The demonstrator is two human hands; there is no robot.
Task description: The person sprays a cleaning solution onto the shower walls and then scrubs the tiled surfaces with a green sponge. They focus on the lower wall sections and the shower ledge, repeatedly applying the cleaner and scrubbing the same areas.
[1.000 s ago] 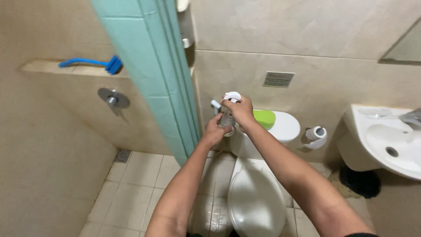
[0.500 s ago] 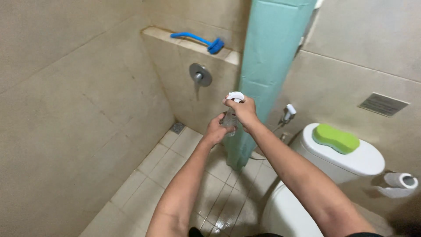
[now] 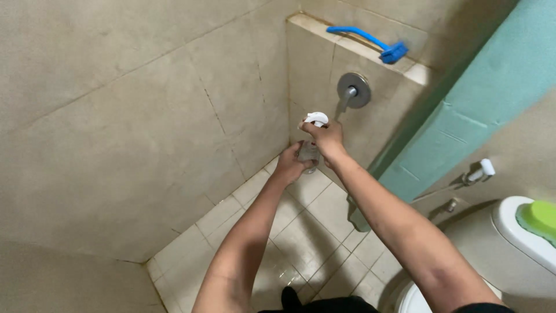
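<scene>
Head view of a tiled shower corner. Centre of frame: a clear spray bottle [image 3: 308, 152] with a white trigger head [image 3: 316, 119], held out at arm's length in front of the beige wall. The left hand [image 3: 291, 166] cups the bottle's base from below, fingers closed around it; the right hand [image 3: 328, 139] grips the neck, fingers clenched just under the trigger head. The nozzle appears to face the wall at the left of the frame, though its exact aim cannot be told. Upper right: a round metal shower valve [image 3: 354, 89], and above it a blue brush [image 3: 370, 43] lying on the ledge. Judged step: the bottle is steadied in both hands, ready for spraying. A squeeze of the trigger would call for a finger on the lever, with the lower hand keeping the bottle level
</scene>
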